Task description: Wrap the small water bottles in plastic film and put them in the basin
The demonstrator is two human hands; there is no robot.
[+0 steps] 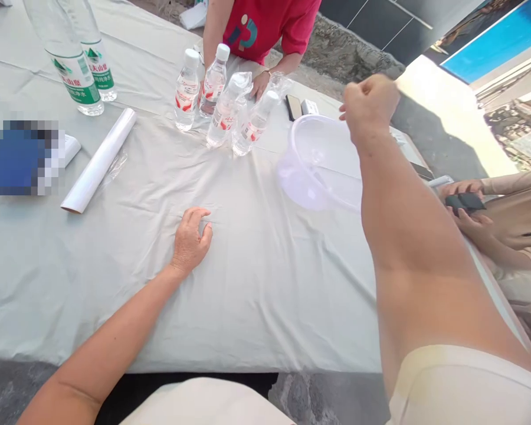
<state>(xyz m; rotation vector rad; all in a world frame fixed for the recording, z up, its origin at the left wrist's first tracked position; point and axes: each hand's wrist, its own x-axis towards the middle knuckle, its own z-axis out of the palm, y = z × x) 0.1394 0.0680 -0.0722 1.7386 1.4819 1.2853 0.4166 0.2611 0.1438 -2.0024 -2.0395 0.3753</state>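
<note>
My left hand (192, 239) rests on the pale cloth-covered table (265, 283), thumb and fingers curved but apart, with nothing in it. My right arm stretches out to the right. Its hand (372, 107) is raised by the far rim of a translucent lilac plastic basin (307, 180), fingers curled closed; anything inside them is hidden. My forearm covers the basin's right part. Left of the basin stand several small clear water bottles (186, 91) with white caps, some in torn plastic wrap (243, 82). A white roll of film (100, 159) lies on the cloth to the left.
Two large water bottles (77, 82) with green labels stand at the far left, behind a blurred-out blue object (15, 159). Across the table leans a person in a red shirt (269, 29). A phone (294, 108) lies near the basin. Another person's hands (469, 221) hold something dark at right.
</note>
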